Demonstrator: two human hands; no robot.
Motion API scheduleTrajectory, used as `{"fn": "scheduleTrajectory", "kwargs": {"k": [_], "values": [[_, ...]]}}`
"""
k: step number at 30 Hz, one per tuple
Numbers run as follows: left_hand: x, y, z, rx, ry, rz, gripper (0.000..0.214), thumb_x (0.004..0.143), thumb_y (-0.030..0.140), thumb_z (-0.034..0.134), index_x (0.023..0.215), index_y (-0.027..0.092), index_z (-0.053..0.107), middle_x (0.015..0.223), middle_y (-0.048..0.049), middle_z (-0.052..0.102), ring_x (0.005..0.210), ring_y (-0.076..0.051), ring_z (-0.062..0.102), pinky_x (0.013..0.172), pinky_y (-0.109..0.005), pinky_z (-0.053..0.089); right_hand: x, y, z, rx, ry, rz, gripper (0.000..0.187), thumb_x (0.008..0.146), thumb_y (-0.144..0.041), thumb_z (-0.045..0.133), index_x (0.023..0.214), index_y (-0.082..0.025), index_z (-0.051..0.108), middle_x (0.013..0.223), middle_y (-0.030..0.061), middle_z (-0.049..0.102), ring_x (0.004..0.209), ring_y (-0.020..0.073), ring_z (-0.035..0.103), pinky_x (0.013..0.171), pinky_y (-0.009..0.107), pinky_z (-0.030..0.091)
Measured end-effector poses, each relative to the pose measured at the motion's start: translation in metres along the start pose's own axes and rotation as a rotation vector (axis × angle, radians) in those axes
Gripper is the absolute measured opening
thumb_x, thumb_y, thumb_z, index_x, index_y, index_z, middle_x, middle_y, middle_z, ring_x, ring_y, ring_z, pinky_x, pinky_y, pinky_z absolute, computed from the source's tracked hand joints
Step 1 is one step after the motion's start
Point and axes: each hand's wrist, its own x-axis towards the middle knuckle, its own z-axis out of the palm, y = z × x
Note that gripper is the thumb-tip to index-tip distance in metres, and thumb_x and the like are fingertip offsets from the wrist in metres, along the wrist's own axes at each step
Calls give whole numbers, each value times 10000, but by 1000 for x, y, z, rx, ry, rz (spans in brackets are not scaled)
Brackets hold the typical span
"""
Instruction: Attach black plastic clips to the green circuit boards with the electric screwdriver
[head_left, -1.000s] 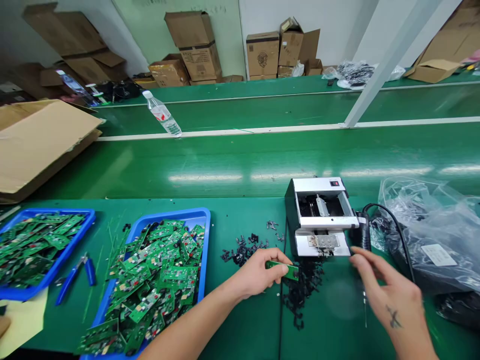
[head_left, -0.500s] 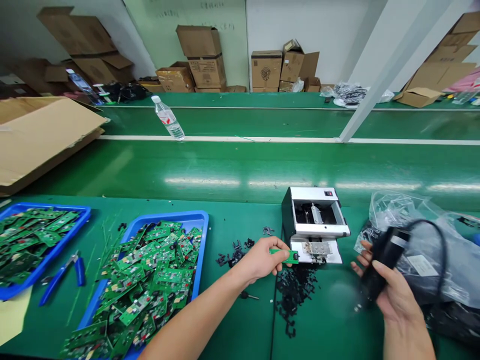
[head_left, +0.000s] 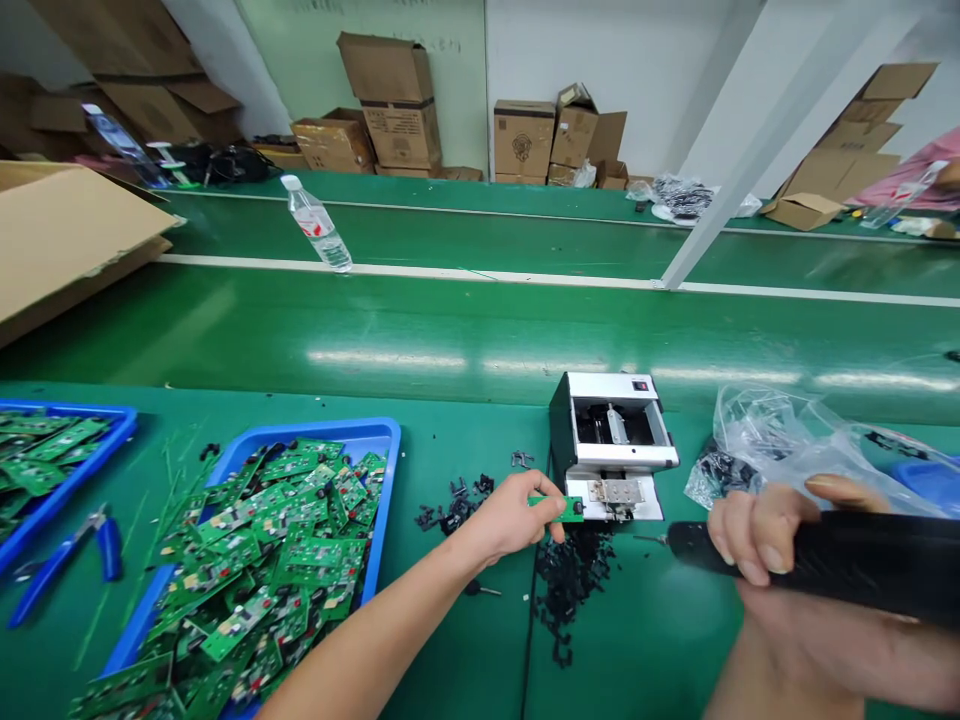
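Observation:
My left hand pinches a small green circuit board by its left end. The board's right end reaches the front left of a white-and-black machine with a metal block at its front; whether they touch I cannot tell. In my right hand is a black electric screwdriver, lying nearly level, its thin bit pointing left. Small black plastic parts lie heaped below the machine. More black parts are beyond my left wrist. A small screwdriver lies near my left forearm.
A blue tray heaped with circuit boards stands left of my arm, and another blue tray is farther left. Blue-handled pliers lie between them. Clear plastic bags are at right. A water bottle stands on the belt's far edge.
My right hand has turned the electric screwdriver from upright to nearly level, its bit now pointing left. My left hand still holds the circuit board by the machine. The view has shifted slightly right.

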Motion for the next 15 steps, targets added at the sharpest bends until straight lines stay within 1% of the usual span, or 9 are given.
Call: {"fn": "scheduleTrajectory", "kwargs": {"k": [2, 3, 5, 7, 9, 15], "values": [[0, 1, 0, 4, 4, 6, 162, 861, 324, 552, 895, 172, 508, 663, -5, 676, 405, -48, 296, 391, -192, 190, 6, -5, 17, 232, 29, -96, 698, 716, -885, 393, 1050, -331, 657, 575, -8, 490, 447, 163, 453, 497, 360, 355], [0, 1, 1, 8, 7, 8, 160, 861, 322, 552, 895, 171, 510, 661, -5, 675, 407, -49, 298, 395, -194, 191, 9, -7, 25, 300, 31, -119, 656, 715, -856, 461, 1008, -313, 684, 574, -5, 520, 457, 166, 470, 501, 359, 364], [0, 0, 1, 17, 13, 10, 168, 863, 328, 555, 903, 169, 519, 658, -3, 675, 410, -50, 299, 403, -197, 196, 14, -8, 38, 313, 26, -92, 617, 702, -829, 521, 953, -295, 702, 564, 1, 552, 468, 174, 495, 499, 357, 380], [1, -1, 1, 21, 13, 4, 182, 863, 340, 561, 911, 169, 525, 656, 1, 676, 411, -52, 299, 412, -201, 201, 17, -7, 46, 284, 42, -74, 630, 676, -846, 528, 913, -287, 694, 554, 9, 562, 460, 179, 501, 484, 355, 393], [1, -1, 2, 20, 12, 2, 190, 862, 350, 564, 913, 171, 526, 654, 7, 675, 414, -54, 302, 420, -204, 202, 18, -3, 50, 248, 44, -74, 645, 663, -862, 518, 896, -283, 684, 546, 13, 562, 450, 182, 503, 464, 348, 397], [0, -1, 3, 60, 18, 14, 226, 861, 375, 554, 940, 163, 538, 662, 5, 679, 418, -60, 313, 441, -205, 220, 17, 4, 47, 215, -1, -48, 671, 662, -892, 467, 873, -285, 657, 515, 7, 548, 435, 183, 494, 453, 333, 388]]}}
